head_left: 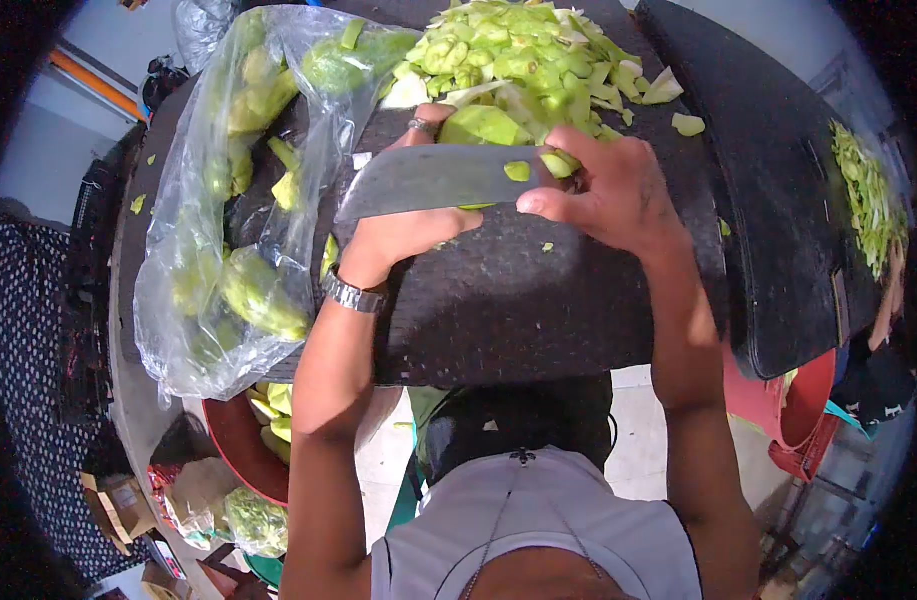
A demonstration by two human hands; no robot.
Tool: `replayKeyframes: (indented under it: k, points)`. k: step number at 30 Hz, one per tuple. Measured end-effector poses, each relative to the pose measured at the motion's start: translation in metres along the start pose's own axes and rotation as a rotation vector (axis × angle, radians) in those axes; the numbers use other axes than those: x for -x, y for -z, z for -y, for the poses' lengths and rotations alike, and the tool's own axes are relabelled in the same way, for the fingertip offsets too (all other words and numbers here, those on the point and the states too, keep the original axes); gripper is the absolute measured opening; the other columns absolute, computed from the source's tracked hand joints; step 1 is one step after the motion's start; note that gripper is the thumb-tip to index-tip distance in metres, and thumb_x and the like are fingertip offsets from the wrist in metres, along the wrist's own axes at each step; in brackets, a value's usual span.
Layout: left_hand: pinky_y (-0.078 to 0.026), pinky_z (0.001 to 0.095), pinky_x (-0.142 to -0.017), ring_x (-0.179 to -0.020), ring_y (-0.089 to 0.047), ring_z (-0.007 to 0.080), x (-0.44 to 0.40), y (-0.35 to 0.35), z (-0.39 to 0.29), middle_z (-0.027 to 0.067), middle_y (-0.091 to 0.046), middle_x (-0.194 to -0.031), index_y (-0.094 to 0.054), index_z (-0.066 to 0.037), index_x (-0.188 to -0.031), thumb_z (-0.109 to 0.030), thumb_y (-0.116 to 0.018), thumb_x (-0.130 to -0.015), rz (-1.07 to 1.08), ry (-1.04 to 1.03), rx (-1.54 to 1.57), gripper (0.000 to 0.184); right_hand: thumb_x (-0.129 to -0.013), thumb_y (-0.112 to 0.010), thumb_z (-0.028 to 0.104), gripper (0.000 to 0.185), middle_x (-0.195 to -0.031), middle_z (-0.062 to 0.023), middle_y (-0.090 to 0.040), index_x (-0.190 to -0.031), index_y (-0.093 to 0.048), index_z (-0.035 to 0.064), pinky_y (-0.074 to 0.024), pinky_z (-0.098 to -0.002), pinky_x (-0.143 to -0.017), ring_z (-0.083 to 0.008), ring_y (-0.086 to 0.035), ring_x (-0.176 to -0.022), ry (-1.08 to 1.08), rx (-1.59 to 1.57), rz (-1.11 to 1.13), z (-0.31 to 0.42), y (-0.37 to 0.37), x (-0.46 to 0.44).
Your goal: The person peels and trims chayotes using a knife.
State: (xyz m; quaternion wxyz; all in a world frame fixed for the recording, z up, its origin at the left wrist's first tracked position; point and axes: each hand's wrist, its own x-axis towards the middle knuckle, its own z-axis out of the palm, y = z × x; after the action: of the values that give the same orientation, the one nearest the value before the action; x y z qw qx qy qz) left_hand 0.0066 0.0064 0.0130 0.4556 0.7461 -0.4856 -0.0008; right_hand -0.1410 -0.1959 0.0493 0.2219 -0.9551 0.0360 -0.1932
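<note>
On the left, a clear plastic bag (168,300) with green vegetables lies on the dark worktop (518,310). Next, the left hand (403,232) has its grip around a green vegetable (483,126), partly behind the knife (428,180). The heap of green pieces (523,60) is beyond. The right hand (623,190) grips the knife, whose blade points left.

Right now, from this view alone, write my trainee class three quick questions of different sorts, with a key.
1. Multiple choice: Which hand grips the knife?
A) left
B) right
2. True or false: The clear plastic bag has green vegetables inside.
3. Fill in: A metal band circles the ____ wrist.

Key: 1. B, the right hand; 2. true; 3. left.
</note>
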Motion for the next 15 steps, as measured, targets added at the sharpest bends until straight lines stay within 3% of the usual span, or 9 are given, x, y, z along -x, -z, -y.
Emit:
replayKeyframes:
  k: [2, 5, 6, 9, 12, 15]
  points:
    - [-0.054, 0.0449, -0.084, -0.099, -0.068, 0.0378, -0.002, 0.005, -0.008, 0.0171, -0.070, -0.109, -0.056, -0.005, -0.126, -0.014, -0.087, -0.058, 0.087, 0.045, -0.134, 0.076, -0.079, -0.073, 0.071, 0.066, -0.073, -0.0182, -0.070, -0.105, -0.072, 0.0108, -0.0577, -0.0487, -0.069, -0.0388, -0.073, -0.073, 0.023, 0.036, -0.025, -0.003, 0.003, -0.001]
    - [-0.055, 0.0471, -0.084, -0.100, -0.068, 0.0421, -0.004, 0.006, -0.017, 0.0187, -0.071, -0.105, -0.049, -0.008, -0.126, -0.012, -0.086, -0.059, 0.040, -0.025, -0.147, 0.076, -0.082, -0.071, 0.070, 0.065, -0.077, -0.0174, -0.072, -0.107, -0.073, 0.0107, -0.0580, -0.0474, -0.071, -0.0383, -0.073, -0.075, -0.264, 0.137, -0.055, -0.037, 0.012, -0.013]
    - [-0.054, 0.0483, -0.085, -0.102, -0.065, 0.0449, -0.004, 0.004, -0.024, 0.0202, -0.069, -0.105, -0.048, -0.010, -0.123, -0.012, -0.085, -0.061, 0.034, -0.006, -0.084, 0.073, -0.084, -0.069, 0.069, 0.064, -0.078, -0.0169, -0.073, -0.108, -0.073, 0.0094, -0.0576, -0.0463, -0.072, -0.0379, -0.074, -0.077, -0.254, 0.125, -0.072, -0.044, 0.015, -0.012]
    - [-0.054, 0.0451, -0.093, -0.107, -0.067, 0.0427, -0.004, 0.001, -0.023, 0.0203, -0.070, -0.111, -0.052, -0.009, -0.129, -0.014, -0.089, -0.055, 0.055, 0.077, -0.112, 0.083, -0.091, -0.068, 0.062, 0.058, -0.060, -0.0095, -0.059, -0.103, -0.071, 0.0053, -0.0472, -0.0366, -0.057, -0.0217, -0.059, -0.054, -0.144, -0.110, -0.169, -0.033, 0.004, -0.007]
    - [-0.052, 0.0454, -0.096, -0.112, -0.065, 0.0412, -0.003, -0.001, -0.010, 0.0185, -0.069, -0.114, -0.058, -0.009, -0.130, -0.015, -0.089, -0.055, 0.055, -0.048, -0.274, 0.081, -0.087, -0.072, 0.061, 0.059, -0.058, -0.0080, -0.056, -0.103, -0.071, 0.0047, -0.0445, -0.0347, -0.055, -0.0167, -0.054, -0.053, -0.136, -0.194, 0.022, -0.010, 0.009, -0.002]
    - [-0.051, 0.0463, -0.098, -0.115, -0.064, 0.0395, -0.002, -0.001, -0.011, 0.0179, -0.069, -0.118, -0.063, -0.009, -0.129, -0.015, -0.089, -0.056, 0.004, -0.017, -0.297, 0.078, -0.084, -0.074, 0.063, 0.061, -0.058, -0.0093, -0.056, -0.101, -0.070, 0.0047, -0.0440, -0.0350, -0.054, -0.0170, -0.054, -0.052, -0.049, -0.092, -0.003, -0.008, 0.003, -0.001]
